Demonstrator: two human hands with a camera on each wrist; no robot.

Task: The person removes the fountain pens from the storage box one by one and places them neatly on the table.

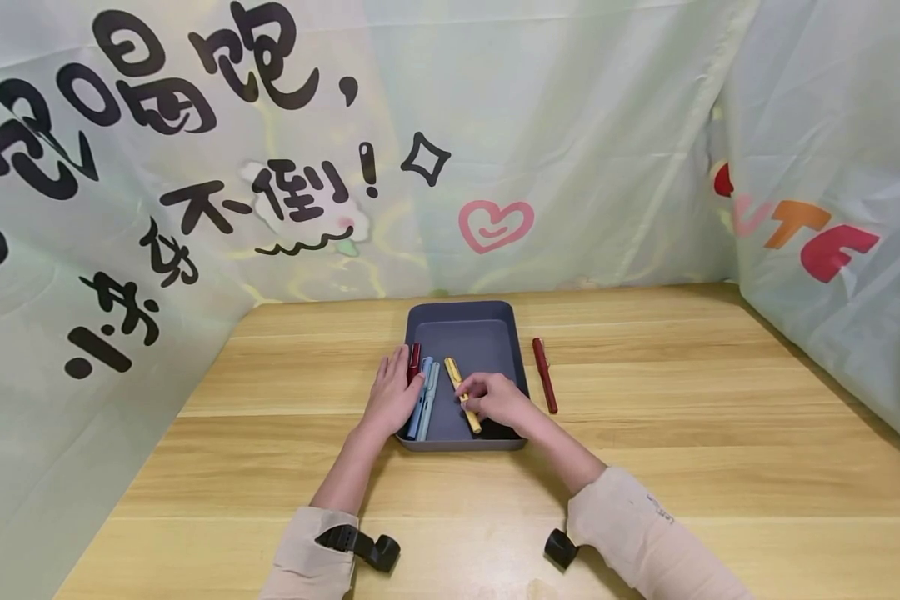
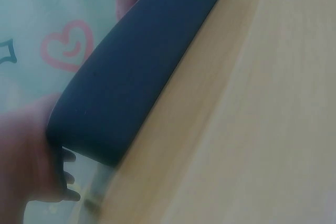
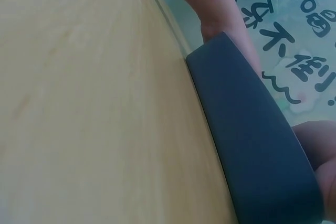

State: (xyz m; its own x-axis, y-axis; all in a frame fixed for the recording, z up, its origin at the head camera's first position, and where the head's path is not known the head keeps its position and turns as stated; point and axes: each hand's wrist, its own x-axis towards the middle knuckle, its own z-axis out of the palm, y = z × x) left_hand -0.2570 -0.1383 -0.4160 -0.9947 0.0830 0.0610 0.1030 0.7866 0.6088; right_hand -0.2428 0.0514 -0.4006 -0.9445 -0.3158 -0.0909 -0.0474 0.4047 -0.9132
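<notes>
A dark grey tray point(image 1: 461, 445) stands on the table, its front wall point(image 2: 136, 66) filling much of the left wrist view. My left hand point(image 1: 392, 398) rests over its left rim, fingers extended, thumb across the pens inside. Under and beside that hand lie a dark red pen point(image 1: 415, 354), a blue pen point(image 1: 416, 423) and a pale blue-grey pen point(image 1: 428, 402). Around the middle of a yellow pen point(image 1: 452, 367), inside the tray, my right hand point(image 1: 497, 399) has its thumb and fingers pinched. Both wrist views hide the pens behind the tray wall.
Right of the tray, another dark red pen point(image 1: 544, 375) lies on the wooden table point(image 1: 675, 400). Printed cloth point(image 1: 585, 150) hangs behind the table and along both sides. Each forearm wears a black strap-on camera point(image 1: 375, 550) near the front.
</notes>
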